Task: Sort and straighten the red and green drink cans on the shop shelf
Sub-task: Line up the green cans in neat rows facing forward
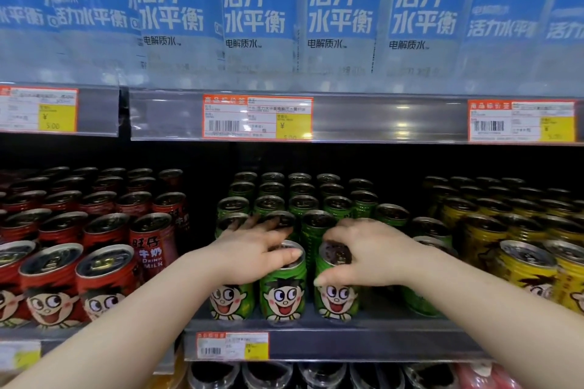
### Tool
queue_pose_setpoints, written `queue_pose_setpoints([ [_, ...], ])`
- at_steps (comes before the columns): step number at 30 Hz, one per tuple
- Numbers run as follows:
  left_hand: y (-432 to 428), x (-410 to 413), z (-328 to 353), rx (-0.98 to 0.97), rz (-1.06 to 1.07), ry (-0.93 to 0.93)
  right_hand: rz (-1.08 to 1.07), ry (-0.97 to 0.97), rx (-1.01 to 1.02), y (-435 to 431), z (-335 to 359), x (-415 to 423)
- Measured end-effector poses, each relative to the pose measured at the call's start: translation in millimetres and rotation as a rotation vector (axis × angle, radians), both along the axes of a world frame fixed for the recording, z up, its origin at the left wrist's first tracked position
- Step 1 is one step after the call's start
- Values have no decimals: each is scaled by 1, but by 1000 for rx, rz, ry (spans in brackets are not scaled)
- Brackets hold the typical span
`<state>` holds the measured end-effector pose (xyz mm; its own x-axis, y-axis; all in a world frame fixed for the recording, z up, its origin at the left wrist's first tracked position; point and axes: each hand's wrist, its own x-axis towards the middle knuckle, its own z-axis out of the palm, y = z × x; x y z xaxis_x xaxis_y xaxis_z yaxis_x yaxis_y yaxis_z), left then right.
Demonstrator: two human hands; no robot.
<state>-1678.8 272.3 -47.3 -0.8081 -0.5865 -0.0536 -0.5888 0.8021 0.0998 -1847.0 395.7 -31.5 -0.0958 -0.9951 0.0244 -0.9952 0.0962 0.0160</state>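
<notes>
Left hand (pixel 252 249): reaching in over the front row of green cans (pixel 300 199), palm down, fingers (pixel 286 253) spread across the lid of the middle front green can (pixel 282 289), thumb along its rim, gripping it from above.
Right hand (pixel 369 253): right beside it, fingers curled down over the top of the next green can (pixel 336 290), thumb pressed on its front wall, clamped onto it.
Front green row: three faces look out at the shelf edge (pixel 347 347), upright; the two held cans stand side by side, almost touching.
Green block: centre of the shelf, rows running back into the dark, a ragged edge on its right where cans step forward unevenly.
Red cans (pixel 104 281): left block, upright, packed tight; one taller-looking red can (pixel 151 243) at the block's right edge shows its label.
Yellow cans (pixel 524 265): right block, well apart from both hands.
Above: blue-labelled bottles (pixel 259 9) on the upper shelf, price tags (pixel 257 117) along its rail.
</notes>
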Motion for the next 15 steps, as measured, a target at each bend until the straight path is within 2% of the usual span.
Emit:
queue_pose_setpoints([
  [2, 0, 1, 0, 0, -2, -5, 45, -78, 66, 2, 1, -6],
  [4, 1, 1, 1, 6, -1, -7, 58, -243, 111, 7, 5, -16],
  [7, 2, 2, 3, 22, -4, 1, -9, -453, -54, 9, 9, -31],
  [9, 2, 1, 4, 54, 15, 39, -83, -390, -216, 5, 15, -48],
  [10, 3, -1, 5, 69, 38, 65, -115, -318, -221, 5, 19, -55],
  [13, 8, -13, 9, 39, 51, 86, -168, -184, 50, 3, 22, -70],
  [15, 14, -24, 10, 15, -14, 70, -161, -115, 151, 0, 19, -69],
])
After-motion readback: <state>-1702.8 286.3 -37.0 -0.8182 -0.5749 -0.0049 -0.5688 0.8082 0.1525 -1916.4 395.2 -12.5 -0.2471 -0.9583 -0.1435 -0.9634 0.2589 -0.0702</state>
